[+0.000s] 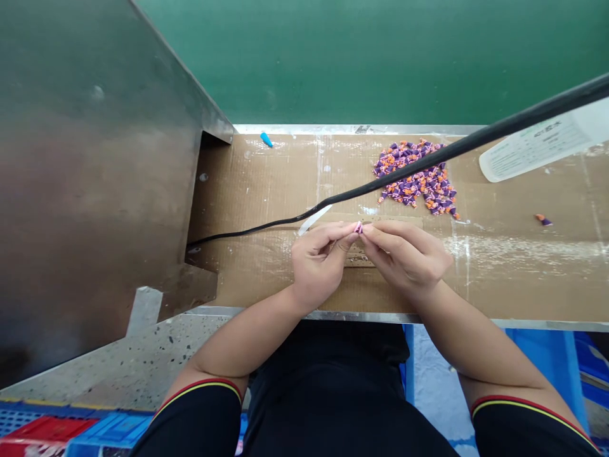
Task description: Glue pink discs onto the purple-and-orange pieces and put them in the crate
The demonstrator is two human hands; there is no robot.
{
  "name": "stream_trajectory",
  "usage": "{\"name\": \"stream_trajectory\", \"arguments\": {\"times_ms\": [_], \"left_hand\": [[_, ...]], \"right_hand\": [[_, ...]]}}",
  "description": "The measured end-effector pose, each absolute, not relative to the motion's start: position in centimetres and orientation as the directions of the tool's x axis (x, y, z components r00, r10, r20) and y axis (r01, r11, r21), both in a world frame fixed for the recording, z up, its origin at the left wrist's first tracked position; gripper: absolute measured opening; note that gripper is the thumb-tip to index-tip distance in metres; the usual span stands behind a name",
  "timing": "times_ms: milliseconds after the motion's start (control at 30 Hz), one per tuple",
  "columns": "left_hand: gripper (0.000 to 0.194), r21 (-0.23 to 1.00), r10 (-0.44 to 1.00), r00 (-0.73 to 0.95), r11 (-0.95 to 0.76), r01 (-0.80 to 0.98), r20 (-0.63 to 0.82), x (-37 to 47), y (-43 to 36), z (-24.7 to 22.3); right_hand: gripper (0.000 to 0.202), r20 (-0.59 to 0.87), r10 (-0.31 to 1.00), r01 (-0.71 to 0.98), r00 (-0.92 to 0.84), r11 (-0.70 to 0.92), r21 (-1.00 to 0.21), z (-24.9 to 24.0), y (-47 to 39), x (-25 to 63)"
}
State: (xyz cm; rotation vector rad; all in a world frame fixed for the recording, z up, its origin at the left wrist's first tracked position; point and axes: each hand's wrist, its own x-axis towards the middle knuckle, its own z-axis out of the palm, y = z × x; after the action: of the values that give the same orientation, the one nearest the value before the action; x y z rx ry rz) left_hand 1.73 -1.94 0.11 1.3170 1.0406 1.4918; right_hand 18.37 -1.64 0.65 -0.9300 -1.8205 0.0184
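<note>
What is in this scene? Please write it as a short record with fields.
surface: cardboard-covered bench
left hand: pinches a small purple piece at the fingertips
right hand: pinches the same piece from the other side
pile: purple and orange pieces, behind the hands
cable: black cable, crossing above the bench
left side: metal panel
stray item: blue cap

Printing shows in only 1 place: the white plastic bottle [542, 145] lying on its side at the far right of the table [266, 190] carries a label with several lines of small dark text. The lettering is too small and blurred to make out (no word, brand or number can be read). Nothing else in view bears any legible writing, numbers or signs.
</note>
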Motion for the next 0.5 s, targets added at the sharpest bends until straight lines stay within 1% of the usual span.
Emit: {"name": "stream_trajectory", "arguments": {"times_ms": [67, 167, 367, 433, 500], "left_hand": [[0.008, 0.955, 0.955, -0.058, -0.293, -0.047, 0.291, 1.67, -2.03, -0.03], [0.012, 0.952, 0.954, -0.053, -0.297, -0.074, 0.294, 1.72, -2.2, -0.29], [0.017, 0.975, 0.986, -0.022, -0.169, -0.141, 0.168, 1.88, -2.42, -0.43], [0.021, 0.978, 0.988, -0.023, -0.152, -0.144, 0.15, 1.87, -2.42, -0.37], [0.021, 0.975, 0.988, -0.022, -0.154, -0.159, 0.152, 1.89, -2.4, -0.31]], "right_hand": [[0.047, 0.782, 0.605, 0.591, -0.148, 0.688, -0.421, 0.59, -1.73, 18.37], [0.045, 0.791, 0.593, 0.609, -0.15, 0.686, -0.399, 0.53, -1.69, 18.42], [0.042, 0.803, 0.58, 0.604, -0.134, 0.69, -0.398, 0.63, -1.44, 18.35], [0.041, 0.807, 0.576, 0.595, -0.129, 0.696, -0.401, 0.59, -1.45, 18.24], [0.04, 0.815, 0.566, 0.58, -0.124, 0.707, -0.404, 0.46, -1.43, 18.1]]}}
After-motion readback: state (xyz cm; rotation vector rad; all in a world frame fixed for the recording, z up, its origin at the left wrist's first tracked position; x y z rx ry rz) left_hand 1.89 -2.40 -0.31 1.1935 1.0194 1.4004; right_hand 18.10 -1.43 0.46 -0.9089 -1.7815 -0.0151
